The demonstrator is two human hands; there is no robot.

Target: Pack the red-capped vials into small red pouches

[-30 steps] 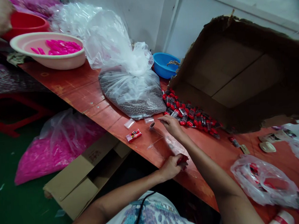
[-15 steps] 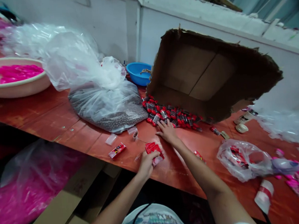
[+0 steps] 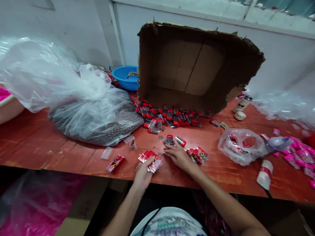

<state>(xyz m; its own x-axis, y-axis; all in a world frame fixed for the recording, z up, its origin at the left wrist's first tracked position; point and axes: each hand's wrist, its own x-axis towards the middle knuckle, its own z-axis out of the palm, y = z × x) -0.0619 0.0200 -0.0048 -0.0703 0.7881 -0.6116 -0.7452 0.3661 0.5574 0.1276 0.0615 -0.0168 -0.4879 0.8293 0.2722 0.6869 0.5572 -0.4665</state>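
Note:
Red printed packets (image 3: 151, 160), several fanned together, are pinched in my left hand (image 3: 143, 175) at the front of the table. My right hand (image 3: 179, 156) lies palm down with its fingers spread, its fingertips at small clear bottles (image 3: 169, 140) with red caps and dark beads inside. Another such bottle (image 3: 180, 141) lies tilted beside its fingers. More red packets (image 3: 198, 155) rest by my right wrist. A pile of these bottles (image 3: 173, 117) spills from a torn cardboard box (image 3: 197, 67). A single red packet (image 3: 115, 164) lies left of my left hand.
A large clear bag of dark beads (image 3: 100, 120) stands at left, near a blue basin (image 3: 125, 77). Small clear tubes (image 3: 107, 153) lie before it. To the right are a plastic bag (image 3: 242, 145), a white roll-like object (image 3: 264, 174) and pink pieces (image 3: 302, 157).
The view has swung right. My right hand reached to the bottle pile and came back, with several bottles now nearer me. My left hand keeps the packets, now fanned flat over the table.

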